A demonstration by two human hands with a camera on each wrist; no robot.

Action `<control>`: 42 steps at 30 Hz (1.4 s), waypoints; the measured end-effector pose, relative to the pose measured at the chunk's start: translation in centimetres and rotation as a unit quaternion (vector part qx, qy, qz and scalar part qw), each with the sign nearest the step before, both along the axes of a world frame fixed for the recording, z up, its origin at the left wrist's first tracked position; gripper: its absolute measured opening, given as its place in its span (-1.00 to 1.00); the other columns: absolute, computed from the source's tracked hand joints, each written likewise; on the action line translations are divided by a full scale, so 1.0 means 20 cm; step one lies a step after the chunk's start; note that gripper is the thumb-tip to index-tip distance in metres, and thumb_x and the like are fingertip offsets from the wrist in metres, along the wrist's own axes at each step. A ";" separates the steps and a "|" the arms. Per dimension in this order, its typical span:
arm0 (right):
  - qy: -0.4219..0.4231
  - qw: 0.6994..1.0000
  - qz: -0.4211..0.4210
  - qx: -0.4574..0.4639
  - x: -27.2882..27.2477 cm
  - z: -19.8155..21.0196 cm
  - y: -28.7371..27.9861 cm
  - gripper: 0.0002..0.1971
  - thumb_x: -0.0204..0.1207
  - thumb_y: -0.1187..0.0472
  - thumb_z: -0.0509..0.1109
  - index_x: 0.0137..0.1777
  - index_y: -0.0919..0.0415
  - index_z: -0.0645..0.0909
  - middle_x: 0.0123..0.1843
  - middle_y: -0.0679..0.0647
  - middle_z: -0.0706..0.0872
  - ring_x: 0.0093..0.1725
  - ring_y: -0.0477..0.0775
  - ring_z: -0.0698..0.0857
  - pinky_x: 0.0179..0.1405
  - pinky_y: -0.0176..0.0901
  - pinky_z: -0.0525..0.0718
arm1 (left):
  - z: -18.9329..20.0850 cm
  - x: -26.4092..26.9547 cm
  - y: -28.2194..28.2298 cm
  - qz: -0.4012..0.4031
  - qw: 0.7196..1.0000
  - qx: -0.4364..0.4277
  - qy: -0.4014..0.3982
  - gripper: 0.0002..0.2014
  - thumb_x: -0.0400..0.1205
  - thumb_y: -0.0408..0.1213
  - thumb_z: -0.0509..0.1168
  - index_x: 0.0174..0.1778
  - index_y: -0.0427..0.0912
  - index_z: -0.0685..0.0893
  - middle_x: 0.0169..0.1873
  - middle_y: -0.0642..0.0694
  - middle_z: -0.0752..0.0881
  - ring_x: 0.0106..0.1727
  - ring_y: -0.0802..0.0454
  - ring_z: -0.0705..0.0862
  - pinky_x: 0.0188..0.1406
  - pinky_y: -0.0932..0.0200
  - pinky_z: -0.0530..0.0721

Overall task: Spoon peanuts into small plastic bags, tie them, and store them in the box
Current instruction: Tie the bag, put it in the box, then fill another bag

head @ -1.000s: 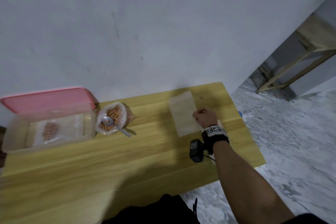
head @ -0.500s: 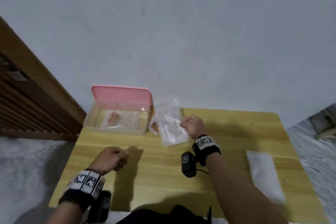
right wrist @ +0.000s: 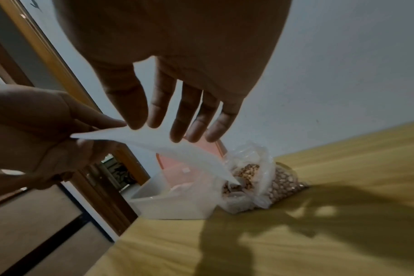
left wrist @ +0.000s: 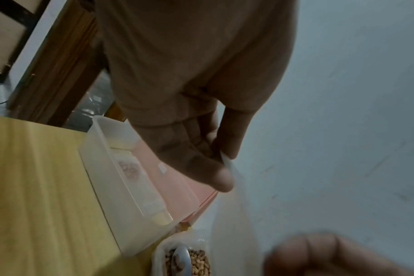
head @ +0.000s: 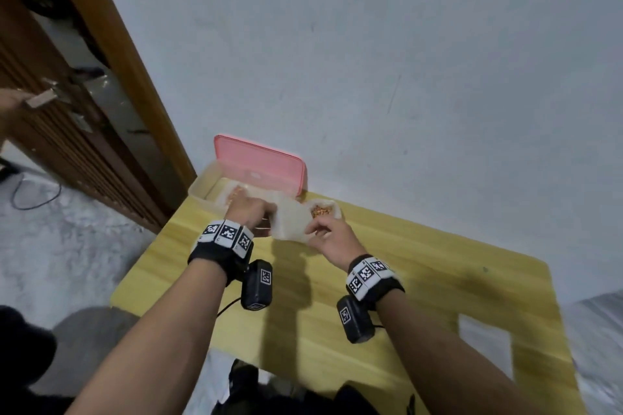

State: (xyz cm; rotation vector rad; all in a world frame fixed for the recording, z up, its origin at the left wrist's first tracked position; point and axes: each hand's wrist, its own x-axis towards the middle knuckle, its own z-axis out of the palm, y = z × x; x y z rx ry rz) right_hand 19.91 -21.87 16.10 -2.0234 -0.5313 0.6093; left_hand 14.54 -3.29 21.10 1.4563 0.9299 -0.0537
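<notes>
I hold a small empty plastic bag (head: 290, 224) up above the yellow table (head: 421, 280), one hand on each side of its mouth. My left hand (head: 259, 217) pinches the left edge between thumb and fingers (left wrist: 221, 175). My right hand (head: 317, 232) pinches the right edge with thumb and forefinger, the other fingers (right wrist: 196, 119) spread. Just behind stands the open bag of peanuts (right wrist: 267, 179) with a metal spoon (left wrist: 182, 257) in it. The clear box (head: 202, 185) with a raised pink lid (head: 266, 167) holds one packed peanut bag (left wrist: 128, 169).
A flat pile of empty bags (head: 485, 344) lies on the table's right front. The box and peanut bag sit against the white wall (head: 404, 77). A wooden door (head: 67, 131) stands left of the table, with another hand (head: 8, 103) at its handle.
My right hand carried a bag from the pile leftward to the peanuts. My left hand rose from the table and took hold of the bag's other edge. The head view swung left.
</notes>
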 end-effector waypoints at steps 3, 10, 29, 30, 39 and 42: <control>0.017 0.999 0.001 0.037 0.00 0.07 0.06 -0.85 0.50 0.04 0.47 -0.07 0.09 0.77 -0.13 -0.15 0.72 -0.01 -0.07 0.71 0.16 -0.07 0.68 | 0.01 -0.04 -0.06 -0.038 0.998 -0.026 -0.037 -0.90 0.51 -0.61 0.29 -0.29 -0.41 0.64 -0.35 -0.35 0.68 -0.43 -0.17 0.70 -0.45 0.09 0.76; -0.015 1.000 0.016 0.005 0.03 0.11 0.15 -0.74 0.42 -0.03 0.53 -0.30 0.18 0.79 -0.22 0.14 0.80 -0.21 0.14 0.75 -0.06 0.18 0.76 | -0.03 -0.01 -0.12 0.009 0.998 -0.005 -0.066 -0.95 0.48 -0.52 0.50 -0.23 -0.40 0.75 -0.32 -0.29 0.80 -0.38 -0.16 0.80 -0.39 0.10 0.77; -0.094 0.978 -0.029 -0.186 0.17 0.05 0.30 -0.71 0.53 0.03 0.21 -0.30 0.08 0.68 -0.21 0.00 0.78 -0.22 0.11 0.74 -0.15 -0.08 0.72 | -0.14 0.10 0.07 -0.121 0.956 0.266 0.024 -0.87 0.42 -0.37 0.42 -0.46 -0.24 0.72 -0.58 -0.16 0.75 -0.58 -0.07 0.73 -0.42 0.07 0.81; -0.085 0.979 -0.030 -0.185 0.19 0.03 0.30 -0.71 0.52 0.01 0.23 -0.34 0.09 0.65 -0.24 0.00 0.77 -0.24 0.10 0.74 -0.18 -0.13 0.68 | -0.15 0.11 0.09 -0.124 0.961 0.246 0.020 -0.88 0.44 -0.39 0.40 -0.43 -0.26 0.72 -0.58 -0.16 0.73 -0.60 -0.10 0.70 -0.45 0.04 0.80; 0.005 0.980 0.050 -0.193 0.21 -0.09 0.50 -0.80 0.51 0.32 0.25 -0.19 0.27 0.72 -0.25 0.12 0.73 -0.26 0.03 0.70 -0.33 -0.15 0.63 | -0.22 0.12 0.26 -0.321 0.943 0.067 -0.054 -0.58 0.53 -0.29 0.50 0.32 -0.20 0.68 -0.02 -0.08 0.75 -0.03 -0.04 0.69 -0.02 0.07 0.69; 0.023 0.976 0.046 -0.212 0.21 -0.10 0.52 -0.77 0.46 0.46 0.22 -0.37 0.28 0.59 -0.32 0.10 0.65 -0.31 0.02 0.62 -0.37 -0.18 0.54 | -0.28 0.07 0.27 -0.455 0.866 0.207 -0.001 0.24 0.23 0.09 0.67 0.73 0.07 0.02 0.64 0.02 0.14 0.62 0.02 0.15 0.59 -0.16 0.24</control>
